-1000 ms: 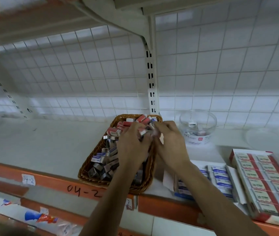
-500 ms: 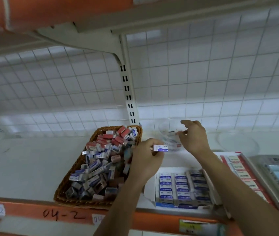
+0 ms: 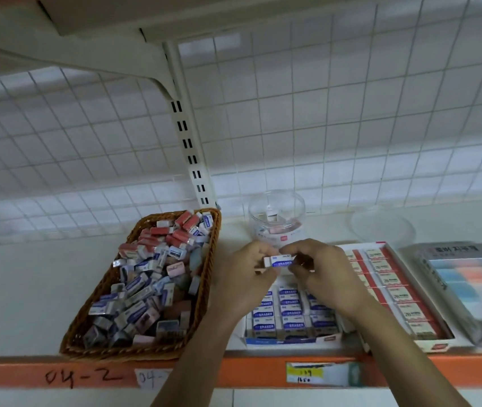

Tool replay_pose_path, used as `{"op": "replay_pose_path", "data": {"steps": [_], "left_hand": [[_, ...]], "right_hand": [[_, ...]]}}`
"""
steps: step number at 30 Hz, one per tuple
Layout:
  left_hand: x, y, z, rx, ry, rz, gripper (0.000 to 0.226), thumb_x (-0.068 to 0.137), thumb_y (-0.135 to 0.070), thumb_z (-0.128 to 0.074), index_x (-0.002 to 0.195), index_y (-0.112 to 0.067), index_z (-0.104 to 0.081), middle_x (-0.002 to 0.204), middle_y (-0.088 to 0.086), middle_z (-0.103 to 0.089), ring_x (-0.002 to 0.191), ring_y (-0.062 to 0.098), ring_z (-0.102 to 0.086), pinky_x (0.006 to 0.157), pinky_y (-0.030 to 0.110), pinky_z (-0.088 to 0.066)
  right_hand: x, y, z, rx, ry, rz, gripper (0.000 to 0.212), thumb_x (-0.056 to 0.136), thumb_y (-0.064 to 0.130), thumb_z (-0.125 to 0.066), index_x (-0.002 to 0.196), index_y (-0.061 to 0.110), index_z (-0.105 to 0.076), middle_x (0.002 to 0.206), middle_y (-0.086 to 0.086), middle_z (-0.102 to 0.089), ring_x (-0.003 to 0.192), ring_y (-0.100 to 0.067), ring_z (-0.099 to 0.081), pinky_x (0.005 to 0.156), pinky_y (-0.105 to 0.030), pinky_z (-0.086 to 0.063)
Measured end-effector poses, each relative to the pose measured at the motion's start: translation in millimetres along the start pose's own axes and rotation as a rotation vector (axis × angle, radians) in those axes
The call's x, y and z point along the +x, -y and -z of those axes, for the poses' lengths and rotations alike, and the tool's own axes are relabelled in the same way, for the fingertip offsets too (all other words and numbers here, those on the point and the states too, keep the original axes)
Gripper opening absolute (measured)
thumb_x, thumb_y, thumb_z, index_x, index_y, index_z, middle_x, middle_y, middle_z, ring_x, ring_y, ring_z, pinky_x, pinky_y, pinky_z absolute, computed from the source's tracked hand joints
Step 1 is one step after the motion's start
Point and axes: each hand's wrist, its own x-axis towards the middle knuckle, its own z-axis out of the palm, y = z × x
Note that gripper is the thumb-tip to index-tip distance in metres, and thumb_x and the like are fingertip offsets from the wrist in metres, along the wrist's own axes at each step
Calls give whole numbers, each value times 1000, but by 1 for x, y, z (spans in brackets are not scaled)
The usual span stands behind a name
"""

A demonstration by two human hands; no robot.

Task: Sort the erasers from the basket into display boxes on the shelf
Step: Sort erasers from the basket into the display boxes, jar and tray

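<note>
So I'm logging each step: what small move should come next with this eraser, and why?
Probably lower the blue-sleeved eraser into the blue display box just below it: left hand and right hand both pinch it, and its label matches the rows there.

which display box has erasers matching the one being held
The white cardboard box with blue front edge, nearest the wicker basket: its rows carry the same blue ERASER sleeves as the held blue-and-white eraser. The red-edged box holds red-trimmed ones.

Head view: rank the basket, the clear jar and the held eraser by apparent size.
1. Basket, clearly largest.
2. Jar, though it stands farther back than the eraser.
3. Eraser, smallest.
</note>
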Motion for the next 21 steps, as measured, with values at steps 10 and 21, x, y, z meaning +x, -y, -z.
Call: {"op": "replay_pose_path", "data": {"steps": [10,21], "left_hand": [[-21,-13,-1,308,368,-118,23,77,-26,-77,99,-24,-71,91,-10,-67,79,0,-62,62,4,-43],[-25,-17,-30,343,288,-203,14,76,-28,-78,88,-25,-71,93,-9,-62,79,1,-54,69,12,-42]], "right_hand": [[-19,-25,7,-181,97,-37,50,77,-9,-51,116,19,-65,119,2,-64,110,-14,-56,92,-15,-37],[-19,-35,4,-165,98,0,39,75,-9,-54,100,15,-71,106,1,-67,100,-14,-57,77,-4,-31]]}}
